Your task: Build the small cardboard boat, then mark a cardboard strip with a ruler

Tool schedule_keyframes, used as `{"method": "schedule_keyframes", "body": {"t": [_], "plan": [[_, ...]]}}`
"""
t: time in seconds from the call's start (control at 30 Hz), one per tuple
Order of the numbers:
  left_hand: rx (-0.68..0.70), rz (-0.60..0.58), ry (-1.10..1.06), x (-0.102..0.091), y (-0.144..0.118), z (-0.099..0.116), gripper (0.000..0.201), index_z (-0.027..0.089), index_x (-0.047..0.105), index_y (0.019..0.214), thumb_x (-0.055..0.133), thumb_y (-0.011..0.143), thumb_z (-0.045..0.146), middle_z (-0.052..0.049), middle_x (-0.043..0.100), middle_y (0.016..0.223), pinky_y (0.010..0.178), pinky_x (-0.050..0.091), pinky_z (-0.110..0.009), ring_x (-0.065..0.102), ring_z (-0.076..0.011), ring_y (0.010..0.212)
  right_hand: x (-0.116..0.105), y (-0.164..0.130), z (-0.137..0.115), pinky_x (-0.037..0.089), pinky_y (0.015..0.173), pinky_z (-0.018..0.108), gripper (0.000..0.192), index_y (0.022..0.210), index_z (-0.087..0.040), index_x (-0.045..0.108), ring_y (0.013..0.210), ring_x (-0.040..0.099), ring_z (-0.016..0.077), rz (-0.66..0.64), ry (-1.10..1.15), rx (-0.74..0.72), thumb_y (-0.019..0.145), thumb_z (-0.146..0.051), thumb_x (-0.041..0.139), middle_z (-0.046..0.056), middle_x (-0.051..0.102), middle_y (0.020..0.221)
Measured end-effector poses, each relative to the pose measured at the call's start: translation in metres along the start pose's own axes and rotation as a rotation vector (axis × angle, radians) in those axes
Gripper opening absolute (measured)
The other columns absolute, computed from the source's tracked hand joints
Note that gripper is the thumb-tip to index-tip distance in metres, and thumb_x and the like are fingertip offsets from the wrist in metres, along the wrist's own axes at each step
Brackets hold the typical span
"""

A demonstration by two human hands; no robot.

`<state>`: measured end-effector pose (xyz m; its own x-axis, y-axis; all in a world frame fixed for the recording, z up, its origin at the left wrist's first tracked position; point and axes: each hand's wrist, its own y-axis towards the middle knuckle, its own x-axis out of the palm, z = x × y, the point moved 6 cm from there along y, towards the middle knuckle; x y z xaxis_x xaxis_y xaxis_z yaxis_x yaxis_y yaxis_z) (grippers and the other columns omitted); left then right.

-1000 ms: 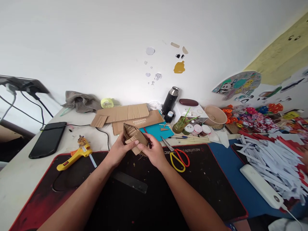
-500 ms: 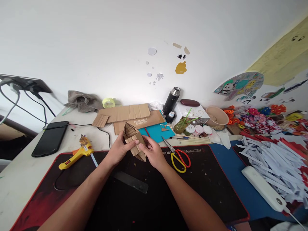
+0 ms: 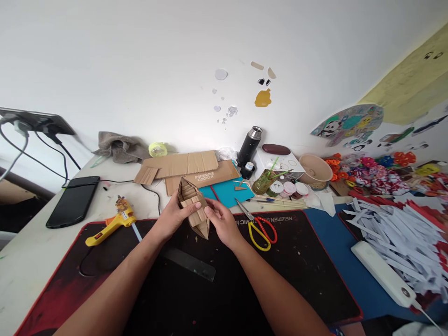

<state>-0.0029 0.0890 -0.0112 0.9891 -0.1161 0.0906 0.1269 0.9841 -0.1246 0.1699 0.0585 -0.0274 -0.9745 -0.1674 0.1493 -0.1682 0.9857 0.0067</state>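
The cardboard boat sits between the two hands, raised a little above the black mat on the desk. Its long axis runs from a pointed end near the person, low and just right of centre, up and away to an open end that tilts slightly left.

The left hand has the fuller hold: its palm lies against the left side, and a finger crosses the top face, closed around the upper half. The right hand lies just to the right of the lower half, fingers curled and fingertips touching the right edge near the pointed end; whether it truly pinches the cardboard or only steadies it cannot be told. So the boat lies right of the left hand and left of the right hand, touching both, with the left nearer its middle.

Just right of the right hand are the scissors, blades pointing toward the boat. Left of the left hand, well apart, lies the glue gun. Beyond both hands lie flat cardboard sheets.
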Motion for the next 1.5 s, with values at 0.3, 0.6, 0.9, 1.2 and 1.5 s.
{"method": "schedule_keyframes", "body": {"t": [0.3, 0.6, 0.9, 1.2, 1.5], "plan": [[-0.01, -0.153, -0.127, 0.008, 0.001, -0.009, 0.078, 0.02, 0.074, 0.132, 0.099, 0.075, 0.068, -0.018, 0.08, 0.141, 0.118, 0.054, -0.058, 0.07, -0.0466, 0.138, -0.013, 0.006, 0.014, 0.059, 0.117, 0.054, 0.063, 0.128, -0.025, 0.084, 0.132, 0.077, 0.0368, 0.111, 0.047, 0.037, 0.086, -0.073, 0.09, 0.012, 0.085, 0.136], [-0.055, -0.277, -0.195, 0.011, 0.004, -0.015, 0.061, 0.022, 0.086, 0.122, 0.1, 0.077, 0.06, -0.016, 0.085, 0.134, 0.121, 0.052, -0.062, 0.074, -0.0454, 0.134, -0.022, 0.006, 0.019, 0.06, 0.115, 0.054, 0.062, 0.123, -0.023, 0.082, 0.128, 0.078, 0.0366, 0.199, 0.075, 0.026, 0.086, -0.072, 0.091, 0.015, 0.085, 0.134], [-0.036, -0.255, -0.167, 0.011, 0.002, -0.012, 0.062, 0.023, 0.085, 0.129, 0.098, 0.08, 0.058, -0.015, 0.084, 0.137, 0.119, 0.054, -0.06, 0.073, -0.046, 0.135, -0.015, 0.005, 0.015, 0.063, 0.111, 0.051, 0.062, 0.137, -0.026, 0.077, 0.133, 0.076, 0.0352, 0.111, 0.066, -0.003, 0.09, -0.066, 0.09, 0.013, 0.081, 0.141], [-0.002, -0.24, -0.055, 0.017, -0.001, -0.005, 0.069, 0.023, 0.082, 0.13, 0.101, 0.075, 0.061, -0.013, 0.084, 0.137, 0.119, 0.054, -0.058, 0.075, -0.0447, 0.131, -0.013, 0.006, 0.026, 0.067, 0.105, 0.046, 0.058, 0.137, -0.026, 0.072, 0.123, 0.08, 0.0314, 0.149, 0.034, 0.031, 0.089, -0.054, 0.093, 0.012, 0.08, 0.137], [0.034, -0.198, -0.04, 0.015, 0.001, -0.003, 0.068, 0.022, 0.081, 0.125, 0.102, 0.074, 0.062, -0.014, 0.085, 0.133, 0.117, 0.055, -0.058, 0.075, -0.0449, 0.131, -0.007, 0.002, 0.015, 0.065, 0.11, 0.049, 0.058, 0.138, -0.028, 0.073, 0.132, 0.077, 0.034, 0.096, 0.061, 0.004, 0.094, -0.064, 0.087, 0.011, 0.082, 0.138]]}}
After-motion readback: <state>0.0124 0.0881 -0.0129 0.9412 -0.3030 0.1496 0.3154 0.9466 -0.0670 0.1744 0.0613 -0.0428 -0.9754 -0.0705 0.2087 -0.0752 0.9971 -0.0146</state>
